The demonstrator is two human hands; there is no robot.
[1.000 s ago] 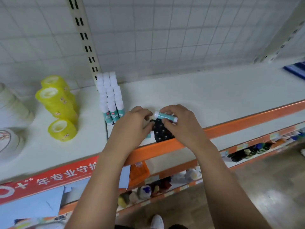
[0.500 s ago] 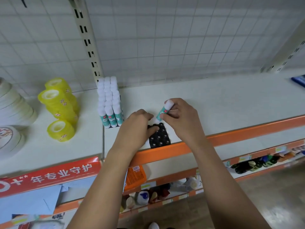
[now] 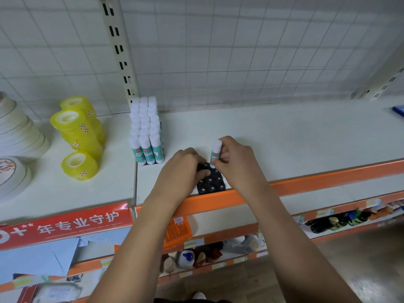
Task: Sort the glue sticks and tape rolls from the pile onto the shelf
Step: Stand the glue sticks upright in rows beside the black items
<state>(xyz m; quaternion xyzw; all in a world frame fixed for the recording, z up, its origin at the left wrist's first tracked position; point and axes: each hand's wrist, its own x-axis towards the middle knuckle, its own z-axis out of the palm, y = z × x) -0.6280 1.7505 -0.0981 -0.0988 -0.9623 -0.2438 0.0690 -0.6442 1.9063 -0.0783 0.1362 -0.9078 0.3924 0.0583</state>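
Note:
A black holder tray (image 3: 213, 184) with round sockets lies at the front edge of the white shelf (image 3: 284, 136). My right hand (image 3: 237, 162) pinches a glue stick (image 3: 216, 150) with a white cap and teal label, upright over the tray's far corner. My left hand (image 3: 181, 169) grips the tray's left side and hides part of it. A full block of upright glue sticks (image 3: 146, 132) stands just left of the hands. Yellow tape rolls (image 3: 77, 130) are stacked further left, one roll (image 3: 79, 166) standing apart in front.
White tape rolls (image 3: 19, 130) are stacked at the far left. An orange rail (image 3: 306, 182) edges the shelf, with a red banner (image 3: 65, 224) to its left. Lower shelves hold small bottles (image 3: 188, 258). A wire grid backs the shelf.
My right hand turned the glue stick from lying sideways to upright and brought it down over the tray's far corner. My left hand stayed on the tray.

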